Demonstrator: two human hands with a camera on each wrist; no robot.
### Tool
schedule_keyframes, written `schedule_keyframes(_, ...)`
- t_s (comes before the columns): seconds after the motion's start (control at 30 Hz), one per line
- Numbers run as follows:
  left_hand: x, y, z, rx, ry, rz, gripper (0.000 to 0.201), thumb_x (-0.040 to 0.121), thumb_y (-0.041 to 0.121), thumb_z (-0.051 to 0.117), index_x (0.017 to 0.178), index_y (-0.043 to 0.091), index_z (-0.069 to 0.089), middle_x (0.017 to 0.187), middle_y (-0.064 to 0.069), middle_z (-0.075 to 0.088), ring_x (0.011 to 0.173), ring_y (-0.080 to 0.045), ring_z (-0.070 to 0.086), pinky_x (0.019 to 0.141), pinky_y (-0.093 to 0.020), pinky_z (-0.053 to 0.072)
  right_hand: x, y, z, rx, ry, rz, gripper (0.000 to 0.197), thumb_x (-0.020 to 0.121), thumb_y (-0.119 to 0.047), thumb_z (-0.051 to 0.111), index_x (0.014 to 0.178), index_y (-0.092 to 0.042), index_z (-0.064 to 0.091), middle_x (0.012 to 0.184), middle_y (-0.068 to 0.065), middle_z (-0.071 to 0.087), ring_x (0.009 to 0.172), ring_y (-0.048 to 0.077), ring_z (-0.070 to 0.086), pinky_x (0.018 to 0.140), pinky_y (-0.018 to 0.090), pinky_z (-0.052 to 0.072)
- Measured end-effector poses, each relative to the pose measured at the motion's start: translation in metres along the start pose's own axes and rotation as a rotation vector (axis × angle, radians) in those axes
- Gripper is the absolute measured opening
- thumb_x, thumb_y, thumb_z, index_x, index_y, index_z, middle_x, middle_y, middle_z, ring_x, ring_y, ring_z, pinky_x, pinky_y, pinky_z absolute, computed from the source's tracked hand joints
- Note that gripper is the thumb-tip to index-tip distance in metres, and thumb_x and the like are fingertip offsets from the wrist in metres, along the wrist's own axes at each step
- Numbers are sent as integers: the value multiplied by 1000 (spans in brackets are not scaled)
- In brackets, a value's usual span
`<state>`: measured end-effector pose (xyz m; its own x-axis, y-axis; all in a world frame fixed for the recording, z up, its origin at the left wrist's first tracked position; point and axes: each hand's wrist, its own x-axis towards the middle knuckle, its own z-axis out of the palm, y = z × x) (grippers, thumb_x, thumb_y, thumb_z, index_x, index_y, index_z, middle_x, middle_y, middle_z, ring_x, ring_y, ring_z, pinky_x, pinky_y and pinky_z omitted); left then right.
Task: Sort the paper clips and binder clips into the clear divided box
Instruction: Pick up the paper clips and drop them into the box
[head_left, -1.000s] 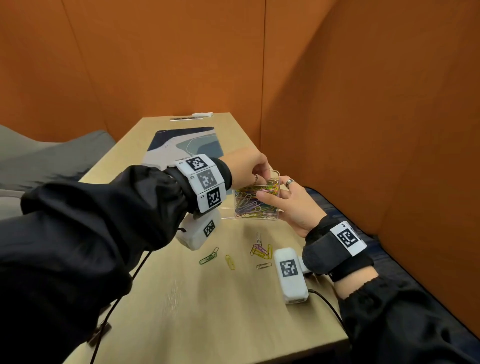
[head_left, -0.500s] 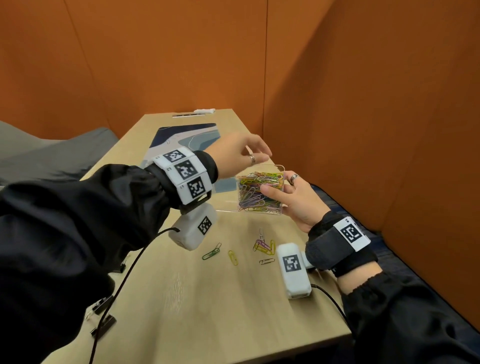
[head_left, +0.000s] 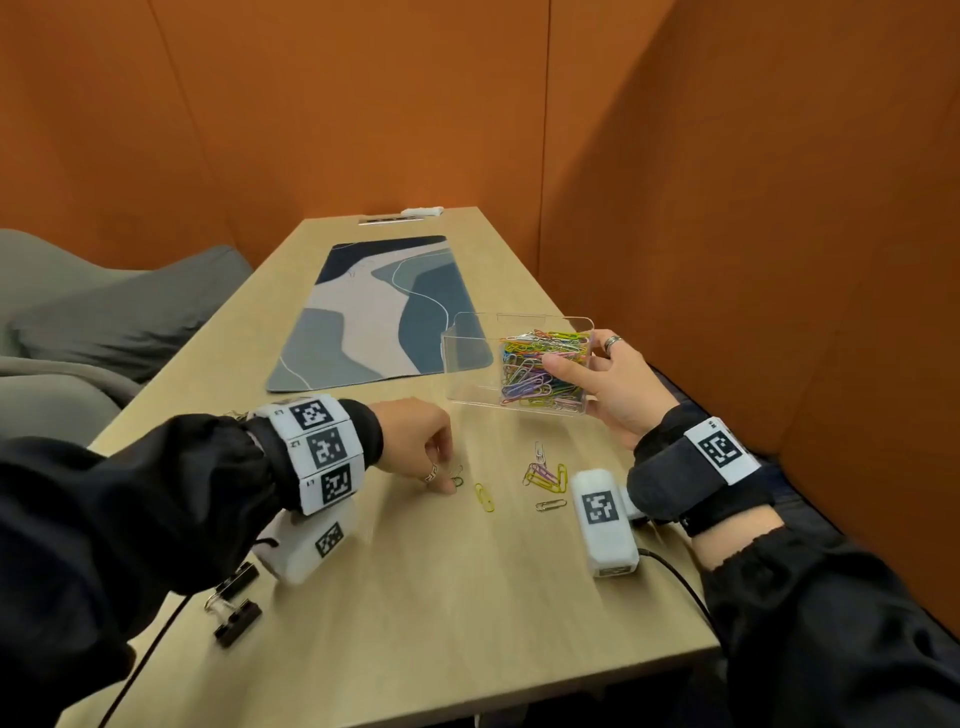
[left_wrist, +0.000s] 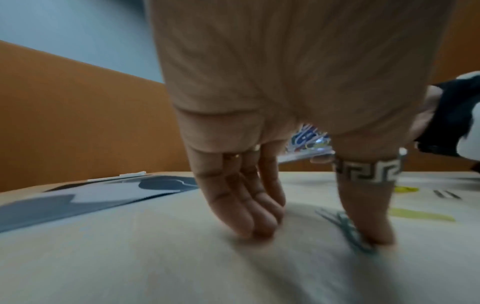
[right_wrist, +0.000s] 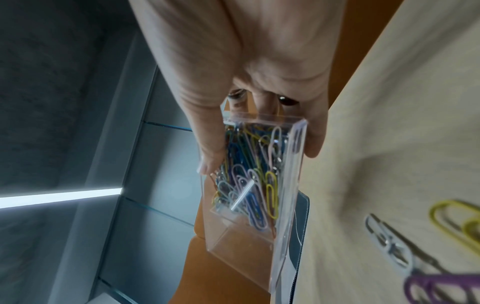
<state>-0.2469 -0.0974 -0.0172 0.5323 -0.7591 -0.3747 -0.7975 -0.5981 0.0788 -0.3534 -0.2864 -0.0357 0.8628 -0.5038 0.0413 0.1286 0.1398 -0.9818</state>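
Observation:
My right hand (head_left: 576, 366) holds the clear divided box (head_left: 467, 364) tilted just above the table, thumb on the near side and fingers behind. Its right compartment is packed with coloured paper clips (head_left: 540, 364); the left one looks empty. My left hand (head_left: 449, 483) is down on the table, fingertips (left_wrist: 249, 228) on the wood and a ringed digit pressing a green paper clip (left_wrist: 340, 222); nothing is pinched. Loose clips lie nearby: yellow (head_left: 484, 497), a mixed cluster (head_left: 545, 473), silver (head_left: 550, 505). The right wrist view shows the right hand (right_wrist: 259, 158) round the box (right_wrist: 259, 236).
Black binder clips (head_left: 236, 605) lie at the near left by my left sleeve. A blue and grey desk mat (head_left: 379, 312) covers the table's middle. Orange walls close the far and right sides. Grey seating (head_left: 104, 312) is at the left. A cable (head_left: 675, 577) trails off the right wrist camera.
My left hand left the top of the box and came down to the table at the green clip. The right hand kept the box and moved it slightly right.

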Motion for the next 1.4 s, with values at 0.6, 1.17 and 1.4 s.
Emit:
schedule_keyframes(0.6, 13, 15, 2, -3, -7, 59, 25, 92, 28, 55, 109, 10, 59, 96, 1, 54, 87, -14, 47, 75, -21, 39, 0, 0, -1, 12, -34, 1, 38, 79, -8, 69, 111, -11, 48, 100, 9, 69, 78, 12, 71, 65, 28, 59)
schedule_keyframes(1.17, 23, 40, -74, -506, 624, 276, 9, 77, 20, 75, 76, 22, 66, 82, 0, 68, 74, -10, 60, 79, -28, 50, -1, -1, 1, 73, -104, -33, 34, 80, -4, 68, 108, -14, 52, 104, 10, 69, 88, 17, 69, 70, 32, 58)
schedule_keyframes(1.4, 23, 32, -77, -470, 729, 167, 24, 94, 38, 50, 89, 21, 66, 90, -1, 69, 85, -17, 60, 81, -30, 47, -2, -4, 0, 113, -117, -47, 34, 81, -5, 66, 111, -13, 51, 104, 8, 70, 87, 13, 70, 66, 28, 57)
